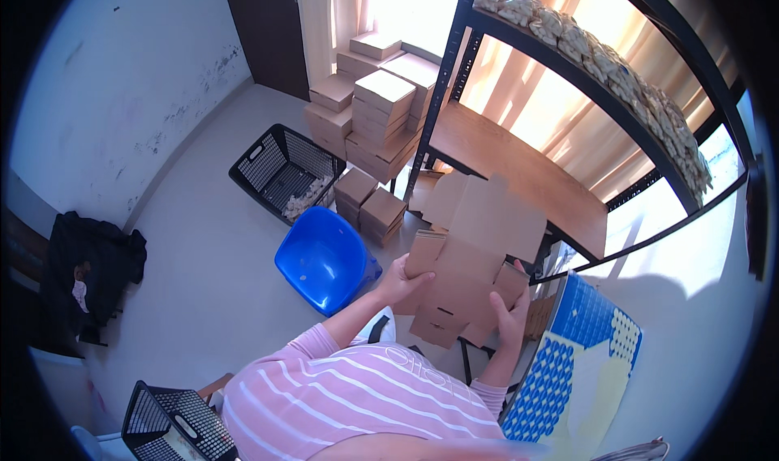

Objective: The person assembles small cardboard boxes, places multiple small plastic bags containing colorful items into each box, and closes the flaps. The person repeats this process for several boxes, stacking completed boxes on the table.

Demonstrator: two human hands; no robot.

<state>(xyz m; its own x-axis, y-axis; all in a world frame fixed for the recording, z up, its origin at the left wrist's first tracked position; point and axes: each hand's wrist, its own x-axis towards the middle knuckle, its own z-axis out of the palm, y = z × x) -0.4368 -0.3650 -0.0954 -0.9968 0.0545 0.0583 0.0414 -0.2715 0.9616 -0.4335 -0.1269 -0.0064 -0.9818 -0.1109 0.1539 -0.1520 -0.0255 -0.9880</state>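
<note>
A brown cardboard box blank (471,258), partly folded with its side flaps raised, is held up in front of my body. My left hand (398,284) is closed on its left side flap, thumb on the inner face. On the opposite side, my right hand (510,313) grips the right flap, its thumb also toward the inside. The wide lid panel with rounded tabs extends away from me. A near panel with small slots hangs toward my chest. The fingers behind the cardboard are hidden.
A blue plastic chair (320,258) stands left of the box, beside small stacked cartons (369,205). Farther off are a black crate (272,148) and piled flat boxes (385,96). A black-framed shelf (519,144) carries bagged goods; a blue-patterned table (560,364) lies right.
</note>
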